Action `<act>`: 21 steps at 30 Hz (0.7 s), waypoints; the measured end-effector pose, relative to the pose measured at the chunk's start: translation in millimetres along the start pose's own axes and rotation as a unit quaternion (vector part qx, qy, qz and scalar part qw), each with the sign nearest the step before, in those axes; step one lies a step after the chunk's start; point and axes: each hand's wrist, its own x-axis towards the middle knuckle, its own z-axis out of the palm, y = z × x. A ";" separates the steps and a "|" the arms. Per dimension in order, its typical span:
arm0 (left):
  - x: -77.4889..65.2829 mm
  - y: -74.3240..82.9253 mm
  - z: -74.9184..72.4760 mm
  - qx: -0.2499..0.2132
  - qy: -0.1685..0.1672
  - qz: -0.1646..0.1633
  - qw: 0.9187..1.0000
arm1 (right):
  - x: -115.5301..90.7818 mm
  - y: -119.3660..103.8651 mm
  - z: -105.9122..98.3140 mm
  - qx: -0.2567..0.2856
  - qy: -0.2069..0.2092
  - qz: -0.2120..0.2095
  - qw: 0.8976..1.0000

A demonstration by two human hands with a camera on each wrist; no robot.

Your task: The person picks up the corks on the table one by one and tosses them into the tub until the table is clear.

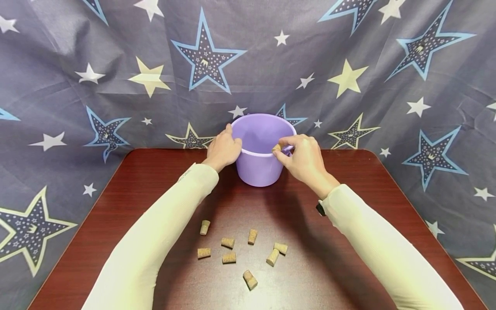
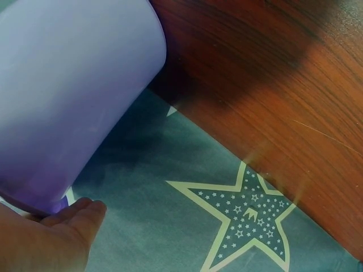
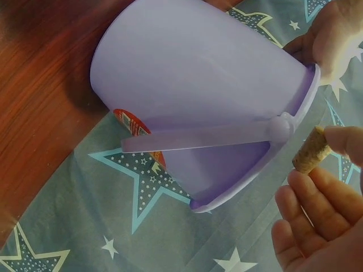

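A purple bucket (image 1: 258, 170) stands upright at the far edge of the table. My left hand (image 1: 224, 148) holds its rim on the left side, thumb near the lip. In the left wrist view, the fingers (image 2: 85, 218) of that hand lie by the rim. Over the right part of the rim, my right hand (image 1: 306, 159) pinches a cork (image 3: 311, 151) between thumb and fingers. Several more corks lie scattered on the near table, including one cork (image 1: 249, 280) closest to me and a touching pair (image 1: 273, 257) to its right.
The dark red wooden table (image 1: 155, 181) meets a grey star-patterned cloth (image 1: 255, 56) behind the bucket. The bucket's handle (image 3: 198, 139) hangs down on its right side, near a red label (image 3: 133, 122).
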 end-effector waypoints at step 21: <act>-0.1 -1.0 0.5 0.001 0.004 0.005 1.000 | 16.3 4.1 13.1 -0.031 -0.020 0.025 0.999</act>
